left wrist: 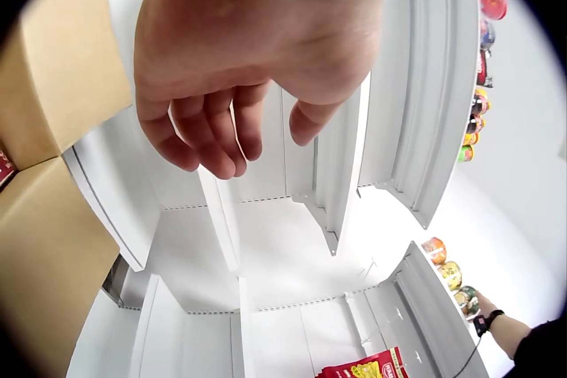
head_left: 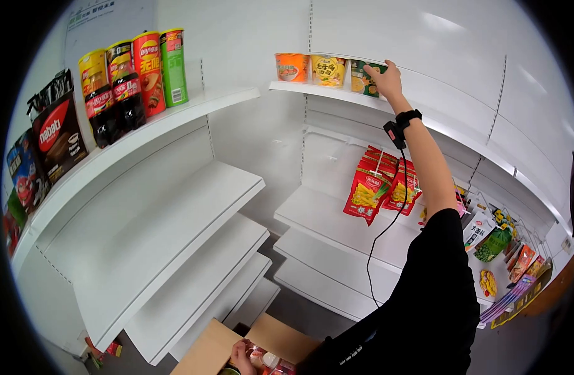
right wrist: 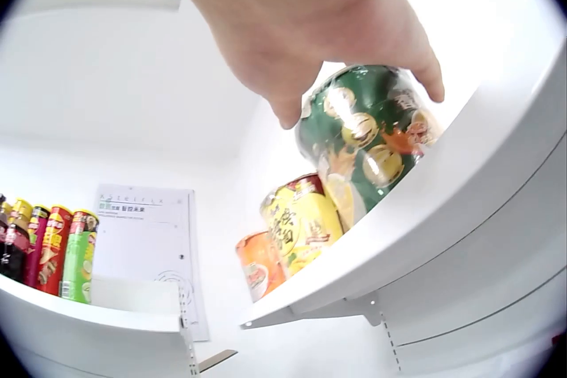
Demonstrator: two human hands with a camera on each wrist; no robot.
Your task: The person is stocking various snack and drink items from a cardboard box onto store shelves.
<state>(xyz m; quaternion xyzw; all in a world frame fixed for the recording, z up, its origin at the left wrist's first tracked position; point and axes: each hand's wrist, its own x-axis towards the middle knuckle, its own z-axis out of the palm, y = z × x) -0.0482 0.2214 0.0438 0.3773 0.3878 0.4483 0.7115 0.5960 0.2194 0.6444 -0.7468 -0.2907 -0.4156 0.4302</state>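
On the top shelf (head_left: 343,95), my right hand (head_left: 387,80) grips a green instant noodle cup (head_left: 364,77) from above. Its thumb and fingers straddle the cup (right wrist: 368,134) in the right wrist view. A yellow noodle cup (head_left: 328,71) stands beside the green one, followed by an orange noodle cup (head_left: 292,67). Down low, my left hand (head_left: 242,357) hangs by a cardboard box (head_left: 281,337) with red-labelled packages (head_left: 262,357) inside. In the left wrist view the left hand's fingers (left wrist: 213,134) are loosely bent and hold nothing.
The left top shelf (head_left: 227,95) bears chip cans (head_left: 173,65), dark drink bottles (head_left: 126,94) and a Nabati bag (head_left: 57,128). Red snack bags (head_left: 367,190) hang below my right arm. More packets (head_left: 493,244) hang at the right. A cable (head_left: 381,237) trails from the right wrist.
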